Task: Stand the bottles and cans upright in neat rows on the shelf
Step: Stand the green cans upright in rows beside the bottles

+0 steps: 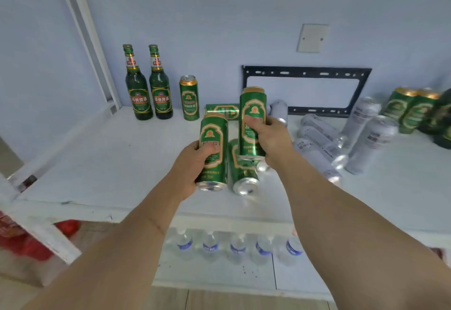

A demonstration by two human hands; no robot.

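Observation:
My left hand (189, 165) grips a green beer can (214, 139) upright above the white shelf (109, 163). My right hand (271, 139) holds a second green can (252, 109) upright, a little higher and farther back. Between and below them a green can (240, 173) lies on its side, and another lies flat (220, 111) behind. Two green glass bottles (138, 90) (160, 90) and one green can (189, 97) stand upright in a row at the back left. Several silver cans (319, 148) lie or lean at the right.
More green cans (412, 107) and a dark bottle (441, 124) crowd the far right of the shelf. A black metal bracket (307, 73) is fixed to the back wall. Water bottles (236, 246) stand in a row on the lower shelf. A white upright post (97, 53) bounds the left.

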